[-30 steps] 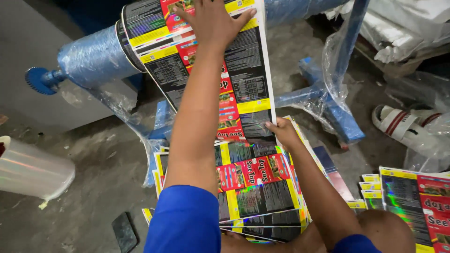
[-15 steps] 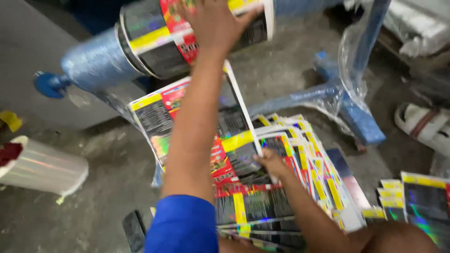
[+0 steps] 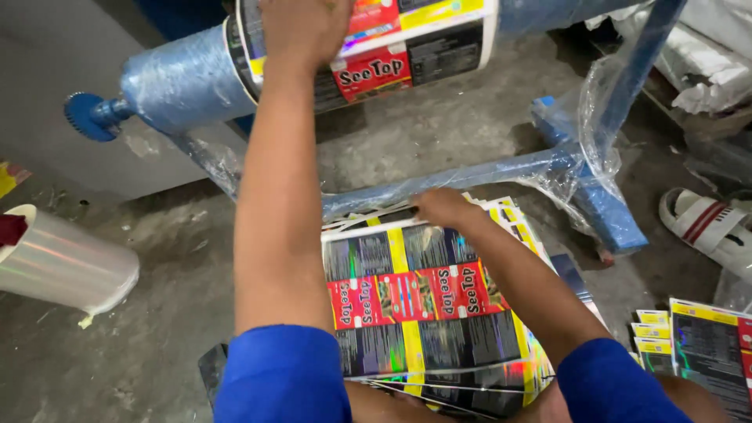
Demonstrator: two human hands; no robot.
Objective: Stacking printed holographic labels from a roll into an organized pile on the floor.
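My left hand reaches up and presses on a roll of glossy printed sheet, black, red and yellow, wound on a blue wrapped roller. My right hand rests flat on the far edge of the top printed sheet of a stack lying on the floor in front of me. The sheets in the stack are fanned out slightly at the right side. Both my sleeves are blue.
The blue metal stand of the roller, partly wrapped in clear plastic, crosses behind the stack. A roll of clear shiny film lies on the concrete floor at left. More printed sheets lie at right, beside a white sandal.
The long sheet that hung from the roller has come down onto the stack. My right hand has shifted left along the stack's far edge; my left hand stays on the roll.
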